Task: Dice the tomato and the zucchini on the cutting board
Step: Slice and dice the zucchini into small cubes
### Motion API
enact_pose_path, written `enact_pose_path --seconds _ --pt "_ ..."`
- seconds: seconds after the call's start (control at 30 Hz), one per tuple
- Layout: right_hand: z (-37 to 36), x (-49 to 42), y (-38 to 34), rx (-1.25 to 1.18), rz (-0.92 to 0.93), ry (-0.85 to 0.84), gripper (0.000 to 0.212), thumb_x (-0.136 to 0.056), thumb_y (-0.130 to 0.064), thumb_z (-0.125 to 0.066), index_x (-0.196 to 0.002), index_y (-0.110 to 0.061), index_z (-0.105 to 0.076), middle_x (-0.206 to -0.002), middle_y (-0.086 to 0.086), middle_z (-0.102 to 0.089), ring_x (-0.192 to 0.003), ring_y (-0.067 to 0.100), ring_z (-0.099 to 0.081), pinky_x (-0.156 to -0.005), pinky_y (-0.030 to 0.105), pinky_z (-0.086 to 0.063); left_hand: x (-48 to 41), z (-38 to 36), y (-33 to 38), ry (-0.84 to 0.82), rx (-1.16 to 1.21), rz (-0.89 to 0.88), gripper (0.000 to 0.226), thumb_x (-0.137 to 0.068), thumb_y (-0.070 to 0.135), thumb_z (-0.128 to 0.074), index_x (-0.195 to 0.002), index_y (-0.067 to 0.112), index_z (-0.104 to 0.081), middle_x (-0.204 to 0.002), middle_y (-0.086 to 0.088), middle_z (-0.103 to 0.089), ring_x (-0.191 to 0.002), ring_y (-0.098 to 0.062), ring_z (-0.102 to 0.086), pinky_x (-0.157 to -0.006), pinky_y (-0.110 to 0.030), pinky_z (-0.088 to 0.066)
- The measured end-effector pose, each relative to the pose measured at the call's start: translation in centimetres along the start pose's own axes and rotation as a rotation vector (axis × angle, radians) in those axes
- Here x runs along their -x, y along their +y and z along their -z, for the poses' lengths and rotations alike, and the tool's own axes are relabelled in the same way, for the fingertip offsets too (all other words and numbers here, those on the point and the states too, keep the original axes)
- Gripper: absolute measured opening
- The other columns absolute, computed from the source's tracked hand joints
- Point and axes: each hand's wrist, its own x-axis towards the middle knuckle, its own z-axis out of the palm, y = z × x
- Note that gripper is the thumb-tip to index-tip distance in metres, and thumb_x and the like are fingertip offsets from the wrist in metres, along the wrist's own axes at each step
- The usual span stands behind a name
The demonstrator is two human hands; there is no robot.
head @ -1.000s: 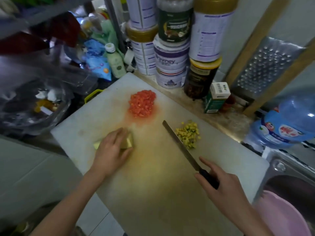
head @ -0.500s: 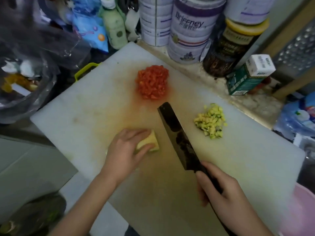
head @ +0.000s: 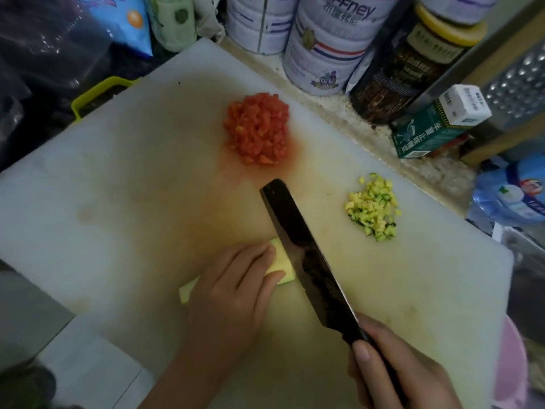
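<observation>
One knife (head: 306,261) just beside the zucchini (head: 283,259), nearer than before.

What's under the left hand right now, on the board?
A pale zucchini piece lies under the left hand on the cutting board. Its ends show past the fingertips and beside the palm; its middle is covered. The knife blade stands at its exposed end.
</observation>
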Motion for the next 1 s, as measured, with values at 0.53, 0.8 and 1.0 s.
enact_pose_path --seconds 0.53,0.8,1.0 --pt "-0.8 0.1 -1.6 -0.004 0.009 0.094 0.024 -0.085 -0.036 -0.047 -0.102 -0.045 -0.061 -0.063 -0.016 -0.06 -0.05 -0.002 -0.058 -0.051 0.002 -0.04 -0.1 0.2 -0.3 -0.027 0.056 0.003 0.029 -0.098 0.028 -0.059 -0.11 0.007 -0.074 -0.106 -0.002 -0.073 -0.094 -0.019 -0.067 -0.085 -0.03 -0.053" --pt "-1.2 -0.1 -2.0 0.107 0.112 0.158 0.023 -0.099 -0.044 -0.032 -0.108 -0.041 -0.053 -0.092 -0.031 -0.055 -0.072 -0.017 -0.053 -0.066 -0.006 -0.035 -0.3 0.3 -0.2 -0.022 0.088 0.035 0.027 -0.096 0.028 -0.061 -0.108 0.009 -0.076 -0.104 0.0 -0.073 -0.093 -0.017 -0.068 -0.079 -0.029 -0.055" --pt "-1.3 0.3 -2.0 0.082 0.061 0.159 0.027 -0.097 -0.05 -0.034 -0.106 -0.042 -0.058 -0.078 -0.024 -0.058 -0.058 -0.009 -0.055 -0.056 -0.002 -0.037 -0.3 0.4 -0.2 -0.045 0.105 0.048 0.028 -0.095 0.029 -0.06 -0.108 0.009 -0.075 -0.105 0.0 -0.073 -0.094 -0.016 -0.067 -0.078 -0.03 -0.055"
